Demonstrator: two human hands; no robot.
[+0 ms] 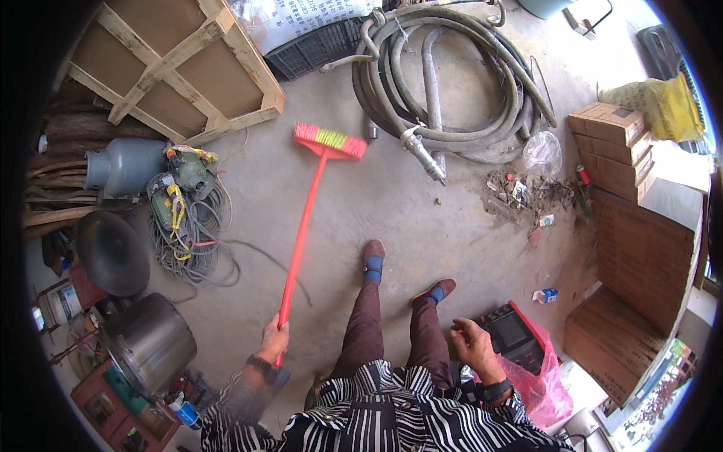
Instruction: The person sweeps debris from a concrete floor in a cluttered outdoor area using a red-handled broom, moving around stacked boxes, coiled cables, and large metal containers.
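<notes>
My left hand (274, 340) is wrapped around the red handle (300, 243) of a push broom, close to its lower end in the picture. The handle runs up and away to a broom head (329, 142) with pink and yellow-green bristles, slightly blurred. Whether the bristles touch the concrete floor (333, 209) I cannot tell. My right hand (477, 349) hangs empty, its fingers loosely bent and apart. Beside it is a black and red machine or case (514, 333), partly inside a pink plastic bag (536, 390).
Thick coiled hose (390, 96) lies ahead, near a dirt pile (522, 192) with litter. Tangled cable (195, 243), a gas cylinder (130, 166), a wooden frame panel (169, 62) and a large metal pot (149, 342) line the left. Cardboard boxes (613, 144) stand at right.
</notes>
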